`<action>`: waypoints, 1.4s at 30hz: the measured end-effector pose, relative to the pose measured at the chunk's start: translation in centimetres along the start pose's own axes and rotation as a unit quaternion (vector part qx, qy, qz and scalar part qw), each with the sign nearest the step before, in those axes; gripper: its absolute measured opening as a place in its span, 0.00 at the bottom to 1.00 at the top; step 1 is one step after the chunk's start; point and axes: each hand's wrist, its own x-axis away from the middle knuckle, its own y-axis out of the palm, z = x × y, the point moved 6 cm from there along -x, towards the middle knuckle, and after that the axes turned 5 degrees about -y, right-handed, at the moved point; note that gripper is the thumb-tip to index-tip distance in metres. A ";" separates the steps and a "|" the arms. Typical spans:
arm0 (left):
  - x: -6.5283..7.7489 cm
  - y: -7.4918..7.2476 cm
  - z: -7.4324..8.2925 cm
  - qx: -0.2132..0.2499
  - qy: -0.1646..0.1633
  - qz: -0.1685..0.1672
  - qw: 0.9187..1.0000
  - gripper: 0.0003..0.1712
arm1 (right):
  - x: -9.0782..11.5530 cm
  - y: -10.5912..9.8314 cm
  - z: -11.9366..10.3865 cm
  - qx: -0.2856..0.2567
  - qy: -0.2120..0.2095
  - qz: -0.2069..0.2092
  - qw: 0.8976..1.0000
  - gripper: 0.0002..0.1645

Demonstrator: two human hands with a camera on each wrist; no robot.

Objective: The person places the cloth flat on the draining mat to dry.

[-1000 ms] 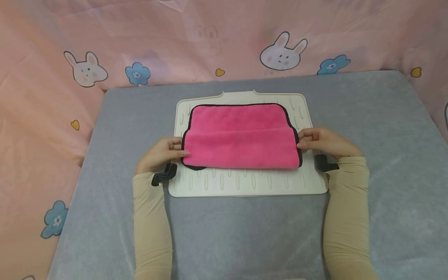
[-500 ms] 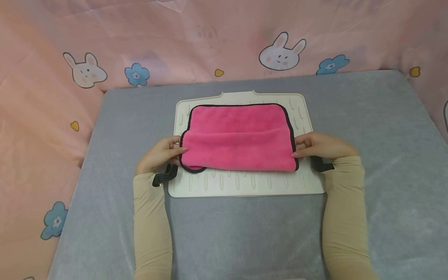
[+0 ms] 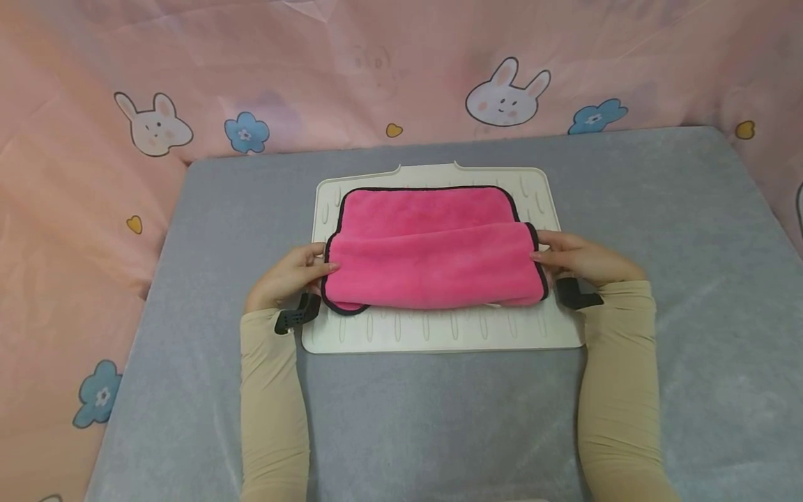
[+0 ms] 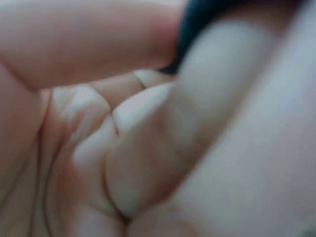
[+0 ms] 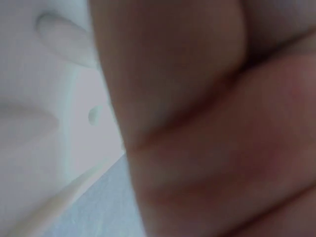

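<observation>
A pink towel (image 3: 426,268) with black edging lies over a cream ribbed tray (image 3: 439,338), its near part folded back over the far part. My left hand (image 3: 291,275) pinches the towel's left edge, thumb on top and fingers beneath. At the opposite side my right hand (image 3: 583,258) pinches the right edge, where the folded layer stands a little raised. In the left wrist view, thumb and fingers meet on the dark edging (image 4: 185,37). The right wrist view is filled mostly by the hand (image 5: 212,123), and the towel is hidden there.
The tray rests on a table with a grey cloth (image 3: 439,425). Behind and to the left hangs a pink curtain (image 3: 314,70) printed with rabbits and flowers. A black wrist mount (image 3: 297,314) sits on the left wrist, another mount (image 3: 577,294) on the right.
My right hand shifted slightly left and down, then back right and up, lifting the folded layer's right edge. The left hand stays nearly in place, holding its edge.
</observation>
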 end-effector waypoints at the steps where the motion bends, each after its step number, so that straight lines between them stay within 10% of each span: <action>1: 0.0 0.0 0.1 0.004 0.003 -0.002 1.000 0.14 | 0.1 -0.1 -0.1 0.000 -0.003 0.003 1.000 0.30; 12: -0.6 0.2 -0.4 0.030 -0.007 0.015 0.999 0.08 | -0.2 -0.7 0.8 0.036 0.038 0.020 0.998 0.17; 21: -2.0 -0.9 -0.2 0.026 -0.020 0.125 0.992 0.24 | -2.2 -2.3 -0.1 0.064 0.045 0.107 0.991 0.30; 29: -3.8 -1.8 0.2 0.038 -0.052 0.202 0.977 0.22 | -4.8 -3.3 -1.4 0.117 0.049 0.195 0.973 0.23; 42: -4.2 -2.5 1.6 0.092 0.052 0.264 0.959 0.22 | -5.5 -4.6 -3.6 0.077 -0.014 0.319 0.944 0.18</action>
